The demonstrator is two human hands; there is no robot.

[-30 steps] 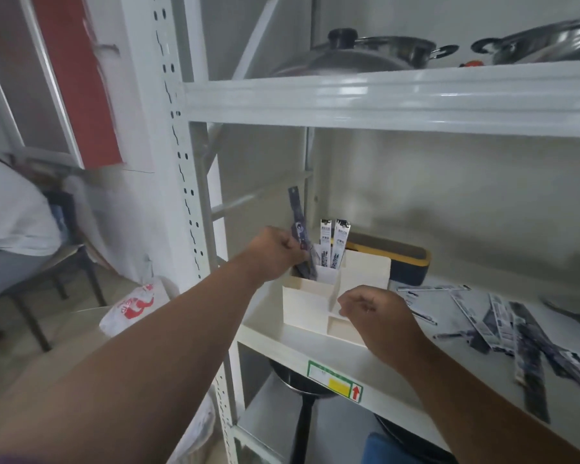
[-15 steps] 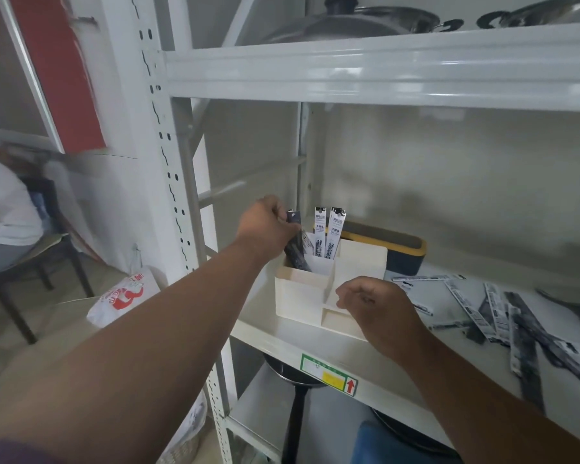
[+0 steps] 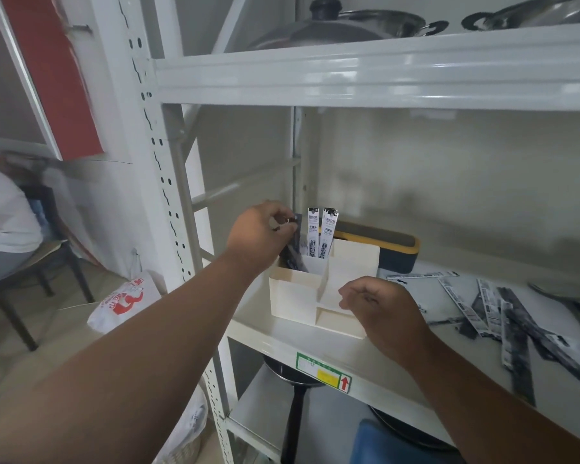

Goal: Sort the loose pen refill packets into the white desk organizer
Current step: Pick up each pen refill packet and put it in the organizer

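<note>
The white desk organizer (image 3: 295, 293) stands on the middle shelf near its left end. Two white refill packets (image 3: 320, 237) stand upright in its back left compartment. My left hand (image 3: 257, 234) pinches the top of a dark refill packet (image 3: 293, 256) whose lower part is down in that same compartment. My right hand (image 3: 377, 308) rests with curled fingers on the organizer's front right edge and holds nothing I can see. Several loose refill packets (image 3: 503, 313) lie scattered on the shelf to the right.
A dark box with a yellow rim (image 3: 387, 251) sits behind the organizer. Pots (image 3: 342, 23) stand on the upper shelf, pans (image 3: 295, 380) on the lower one. A white plastic bag (image 3: 124, 301) and a seated person (image 3: 4, 222) are at the left.
My left hand has pushed the dark packet down into the organizer's back left compartment; it stuck up high a second ago. My right hand has stayed at the organizer's front.
</note>
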